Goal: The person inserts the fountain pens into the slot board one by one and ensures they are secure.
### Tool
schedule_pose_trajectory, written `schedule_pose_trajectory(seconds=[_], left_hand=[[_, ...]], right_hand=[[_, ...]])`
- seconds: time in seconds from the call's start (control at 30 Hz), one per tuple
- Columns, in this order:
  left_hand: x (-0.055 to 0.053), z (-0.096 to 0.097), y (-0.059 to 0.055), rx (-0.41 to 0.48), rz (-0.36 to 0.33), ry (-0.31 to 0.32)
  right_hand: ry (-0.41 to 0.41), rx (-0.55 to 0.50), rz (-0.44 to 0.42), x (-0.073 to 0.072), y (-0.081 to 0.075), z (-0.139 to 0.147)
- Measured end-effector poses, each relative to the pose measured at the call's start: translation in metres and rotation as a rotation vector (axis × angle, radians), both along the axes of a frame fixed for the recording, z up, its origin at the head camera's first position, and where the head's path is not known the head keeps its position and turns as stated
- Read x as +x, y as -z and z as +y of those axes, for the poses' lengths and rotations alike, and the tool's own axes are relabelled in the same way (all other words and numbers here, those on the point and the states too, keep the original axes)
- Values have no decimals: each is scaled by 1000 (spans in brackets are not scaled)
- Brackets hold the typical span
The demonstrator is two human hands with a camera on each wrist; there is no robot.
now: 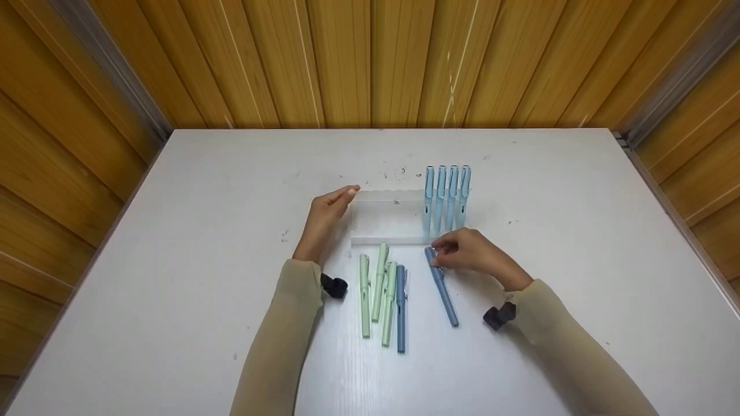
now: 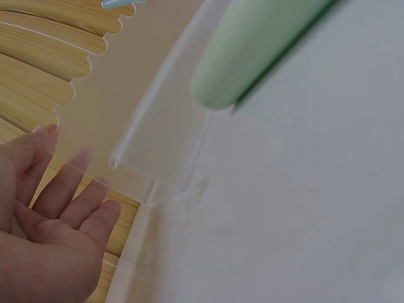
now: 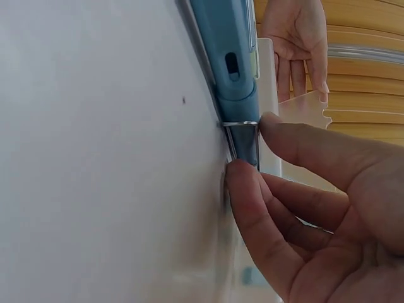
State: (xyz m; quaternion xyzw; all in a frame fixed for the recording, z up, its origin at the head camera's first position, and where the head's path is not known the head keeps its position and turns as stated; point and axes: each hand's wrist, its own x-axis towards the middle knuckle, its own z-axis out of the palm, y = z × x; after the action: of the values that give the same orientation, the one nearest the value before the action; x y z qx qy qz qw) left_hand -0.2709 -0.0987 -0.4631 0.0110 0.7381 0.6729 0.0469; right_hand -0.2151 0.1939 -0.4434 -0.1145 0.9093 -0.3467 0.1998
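Note:
My left hand (image 1: 326, 219) grips the left end of a clear acrylic pen stand (image 1: 387, 216). In the left wrist view its thumb is at the scalloped edge of the panel (image 2: 95, 136), and some fingertips show through the plastic. Several light blue pens (image 1: 429, 190) stand upright at the right end of the stand. In front of it, my right hand (image 1: 471, 251) pinches the far end of a dark blue pen (image 1: 446, 297) between thumb and fingers. That pen slants toward me, and its silver clip (image 3: 241, 124) shows close to the fingertips.
Three light green pens (image 1: 365, 300) and another dark blue pen (image 1: 401, 315) lie between the forearms, just in front of the stand. Everything is on a white table (image 1: 202, 289). Wood-patterned panels (image 1: 347, 63) rise behind the table and at both sides.

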Motion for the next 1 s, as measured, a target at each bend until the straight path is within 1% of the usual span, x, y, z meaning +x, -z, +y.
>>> schedule_pose_trajectory(seconds=[0.2,0.33,0.6,0.83,1.0], left_hand=[[0,1,0,2,3,4],[0,0,0,0,6,4],[0,0,0,-1,2,-2],[-1,0,1,36,28,16],[-1,1,1,25,18,2]], right_hand=[[3,-11,4,1,1,-4],[-13,-7,32,2,3,-5],[3,-1,29,3,4,-7],[-3,-1,54,4,3,-8],[11,1,40,4,4,-8]])
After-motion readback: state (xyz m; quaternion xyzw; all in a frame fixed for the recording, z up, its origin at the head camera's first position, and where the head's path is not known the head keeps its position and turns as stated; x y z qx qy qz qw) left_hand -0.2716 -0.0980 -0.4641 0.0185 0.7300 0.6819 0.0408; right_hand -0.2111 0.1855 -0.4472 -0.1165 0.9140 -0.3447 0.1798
